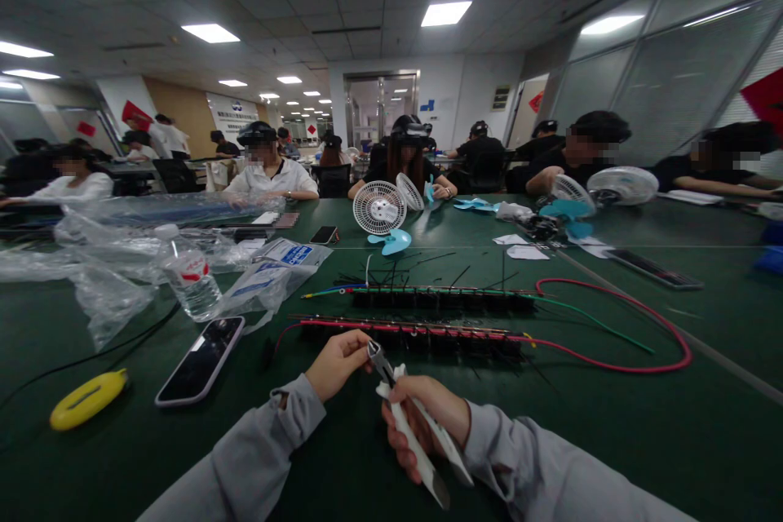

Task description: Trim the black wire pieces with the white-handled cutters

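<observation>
My right hand is wrapped round a pair of pliers with white handles and metal jaws, which point up and to the left. Close beside the jaws, my left hand has its thumb and fingers pinched together; whatever they hold is too small to make out. Just beyond both hands lies a long black wire bundle with a red wire along it and many tie tails. Parallel behind it rests a second black bundle with a green wire. A thick red cable curves round to the right.
On the left are a phone, a yellow oval tool, a water bottle and plastic bags. Across the green table, several people sit near fan parts and blue blades.
</observation>
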Motion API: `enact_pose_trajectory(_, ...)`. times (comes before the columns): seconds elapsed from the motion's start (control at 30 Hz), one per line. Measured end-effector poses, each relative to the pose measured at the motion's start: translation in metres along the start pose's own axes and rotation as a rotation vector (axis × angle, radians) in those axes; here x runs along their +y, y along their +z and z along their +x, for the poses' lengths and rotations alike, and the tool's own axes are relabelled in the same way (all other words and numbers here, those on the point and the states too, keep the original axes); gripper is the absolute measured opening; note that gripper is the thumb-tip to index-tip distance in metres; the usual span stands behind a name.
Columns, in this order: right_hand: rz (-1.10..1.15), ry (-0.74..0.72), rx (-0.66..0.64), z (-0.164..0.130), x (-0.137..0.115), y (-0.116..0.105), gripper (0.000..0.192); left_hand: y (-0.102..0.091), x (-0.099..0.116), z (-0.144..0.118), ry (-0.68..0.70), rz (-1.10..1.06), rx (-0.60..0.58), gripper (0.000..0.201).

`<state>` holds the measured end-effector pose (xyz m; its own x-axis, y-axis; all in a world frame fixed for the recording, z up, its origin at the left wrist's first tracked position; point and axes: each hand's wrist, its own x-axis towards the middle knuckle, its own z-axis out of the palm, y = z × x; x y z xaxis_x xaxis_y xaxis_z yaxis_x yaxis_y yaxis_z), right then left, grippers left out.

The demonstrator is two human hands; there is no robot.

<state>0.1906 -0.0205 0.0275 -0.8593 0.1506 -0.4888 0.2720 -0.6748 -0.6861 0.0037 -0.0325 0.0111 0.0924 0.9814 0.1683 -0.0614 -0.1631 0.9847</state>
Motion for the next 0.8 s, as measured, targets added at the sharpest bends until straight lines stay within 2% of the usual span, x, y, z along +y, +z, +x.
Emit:
enact_pose_trajectory(0.27, 0.042, -0.059, -0.124, 0.005, 0.006, -0.012, 0.026, 0.001, 0.002, 0.000, 0.003, 0.035, 0.029, 0.022)
enact_pose_trajectory(0.53, 0.125, -0.052, -0.302, 0.000, 0.003, -0.013, 0.050, 0.002, 0.004, -0.001, 0.019, 0.038, 0.028, 0.025)
enact_pose_trajectory(0.8, 0.116, -0.056, -0.308, 0.000, 0.003, -0.012, 0.052, -0.001, 0.000, 0.000, 0.027, 0.025, 0.035, 0.026)
